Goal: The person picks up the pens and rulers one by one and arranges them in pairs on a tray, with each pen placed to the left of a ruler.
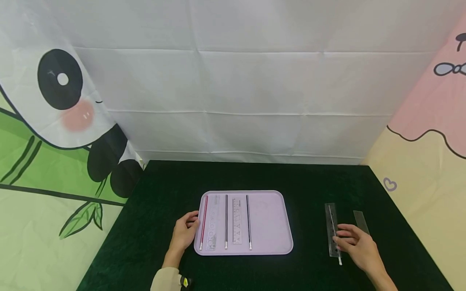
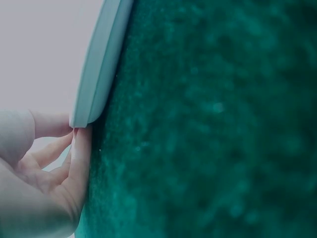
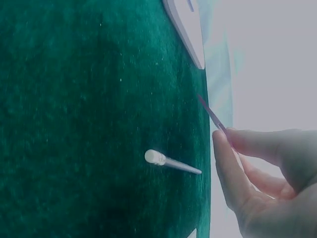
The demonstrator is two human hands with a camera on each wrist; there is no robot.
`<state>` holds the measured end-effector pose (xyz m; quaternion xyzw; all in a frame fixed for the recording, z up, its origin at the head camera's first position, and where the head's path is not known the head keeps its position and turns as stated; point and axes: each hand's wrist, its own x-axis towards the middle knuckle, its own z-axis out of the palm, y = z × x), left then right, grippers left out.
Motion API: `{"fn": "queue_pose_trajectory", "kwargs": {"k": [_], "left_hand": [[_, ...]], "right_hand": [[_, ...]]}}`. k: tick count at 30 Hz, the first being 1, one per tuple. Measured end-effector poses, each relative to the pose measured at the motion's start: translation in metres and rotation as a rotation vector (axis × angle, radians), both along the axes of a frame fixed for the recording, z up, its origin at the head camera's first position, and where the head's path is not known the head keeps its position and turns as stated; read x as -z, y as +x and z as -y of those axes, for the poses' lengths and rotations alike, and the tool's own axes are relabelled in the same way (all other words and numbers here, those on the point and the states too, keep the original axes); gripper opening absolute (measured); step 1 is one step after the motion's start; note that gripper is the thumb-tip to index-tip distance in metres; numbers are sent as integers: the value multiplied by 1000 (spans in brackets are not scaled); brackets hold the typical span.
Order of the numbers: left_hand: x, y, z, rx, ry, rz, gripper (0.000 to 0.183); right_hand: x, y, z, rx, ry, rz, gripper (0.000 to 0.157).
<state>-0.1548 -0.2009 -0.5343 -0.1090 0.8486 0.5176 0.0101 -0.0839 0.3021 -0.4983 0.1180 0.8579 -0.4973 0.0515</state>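
Observation:
At the left rim of a pale lilac tray (image 1: 270,222), my left hand (image 1: 184,232) pinches the edge, thumb above and fingers below in the left wrist view. My right hand (image 1: 358,247) holds a clear ruler (image 1: 331,238) between thumb and fingertips, right of the tray; its thin edge (image 3: 216,118) shows in the right wrist view. A pencil (image 3: 181,165) with a white eraser end lies on the cloth and overlaps the ruler in the head view. On the tray lie a red pencil (image 1: 204,222), two dark pencils (image 1: 226,222) and two clear stencil rulers (image 1: 237,232), side by side.
Another clear ruler (image 1: 360,220) lies just beyond the right hand, partly covered by it. A dark green cloth (image 1: 255,178) covers the table. White fabric (image 1: 255,89) hangs behind it, with printed panels on both sides.

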Motion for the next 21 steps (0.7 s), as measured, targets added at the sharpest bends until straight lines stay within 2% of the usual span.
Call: {"fn": "queue_pose_trajectory", "kwargs": {"k": [14, 21], "left_hand": [[0, -2, 4, 15, -15, -17, 35], [1, -3, 3, 22, -14, -25, 35]], "right_hand": [[-5, -3, 13, -10, 18, -32, 47], [-6, -6, 23, -10, -20, -61, 46]]}}
